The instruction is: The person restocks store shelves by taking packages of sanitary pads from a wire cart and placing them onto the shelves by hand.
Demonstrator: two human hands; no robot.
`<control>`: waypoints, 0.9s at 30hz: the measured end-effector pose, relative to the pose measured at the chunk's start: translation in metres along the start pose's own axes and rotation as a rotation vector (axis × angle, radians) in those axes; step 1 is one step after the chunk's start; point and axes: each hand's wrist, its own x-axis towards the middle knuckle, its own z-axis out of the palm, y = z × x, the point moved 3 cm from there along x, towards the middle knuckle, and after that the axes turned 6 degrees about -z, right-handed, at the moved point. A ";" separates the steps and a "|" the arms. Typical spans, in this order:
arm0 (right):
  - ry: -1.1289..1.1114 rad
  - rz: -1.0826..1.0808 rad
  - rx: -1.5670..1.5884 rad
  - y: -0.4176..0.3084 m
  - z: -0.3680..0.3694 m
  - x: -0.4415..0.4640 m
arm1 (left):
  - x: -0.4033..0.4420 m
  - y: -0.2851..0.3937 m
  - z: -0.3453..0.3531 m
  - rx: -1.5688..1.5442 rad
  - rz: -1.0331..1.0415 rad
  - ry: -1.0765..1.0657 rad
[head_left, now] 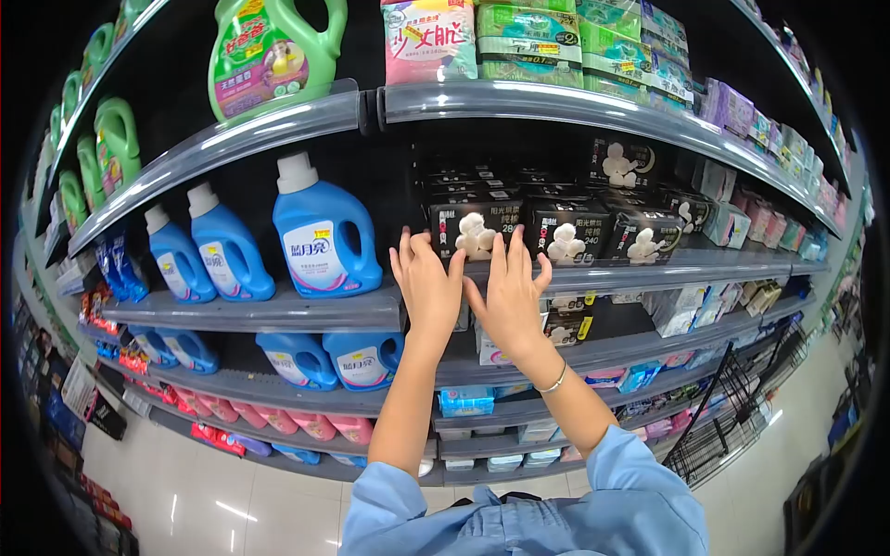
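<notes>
Both bare hands are raised at the middle shelf in the head view. My left hand (428,285) is at the lower left corner of a black package with white cotton bolls (475,233), its fingers apart. Near the package's right side is my right hand (510,295), fingers spread and pointing up. The fingertips of both hands overlap the package's lower front; whether they press on it I cannot tell. A similar black package (566,238) stands just right of it, and more are stacked behind.
Blue detergent bottles (324,232) stand on the left shelf. Green bottles (271,56) and a pink pack (429,42) sit above. The shelf edge (640,275) runs below the black packages. A black wire rack (732,408) stands at the lower right.
</notes>
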 end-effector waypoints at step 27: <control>0.950 -0.339 0.446 0.006 -0.147 -0.140 | -0.101 0.097 0.006 -0.794 -0.192 0.568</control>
